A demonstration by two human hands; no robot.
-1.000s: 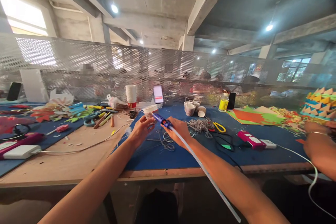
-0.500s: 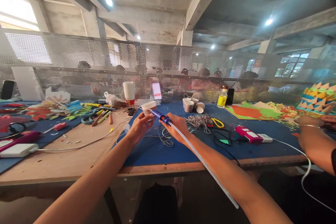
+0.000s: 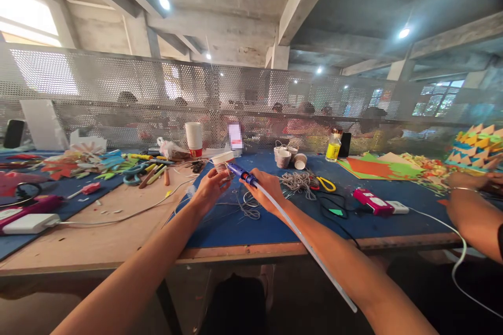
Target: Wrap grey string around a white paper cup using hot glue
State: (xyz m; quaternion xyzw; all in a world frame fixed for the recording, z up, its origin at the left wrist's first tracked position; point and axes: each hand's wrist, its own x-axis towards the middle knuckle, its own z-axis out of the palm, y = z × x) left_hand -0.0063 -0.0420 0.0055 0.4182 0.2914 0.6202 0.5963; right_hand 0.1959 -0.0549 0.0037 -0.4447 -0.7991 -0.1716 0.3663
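Note:
My left hand is closed around a paper cup, held tilted above the blue mat. In my right hand is a blue glue gun, its front end against or very close to the cup's side; I cannot tell if they touch. A long whitish glue stick sticks out of the gun's back and lies along my right forearm. Grey cord lies loose on the mat below my hands. Just right of them is a heap of the same cord.
Behind my hands stand a stack of paper cups and cord-wrapped cups. A yellow-labelled bottle, yellow-handled scissors and a magenta-and-white device lie rightward. Tools and cut paper crowd the left. Another person's arm reaches in at right.
Both hands keep nearly the same pose, with the glue gun still at the cup. The whole view has shifted very slightly.

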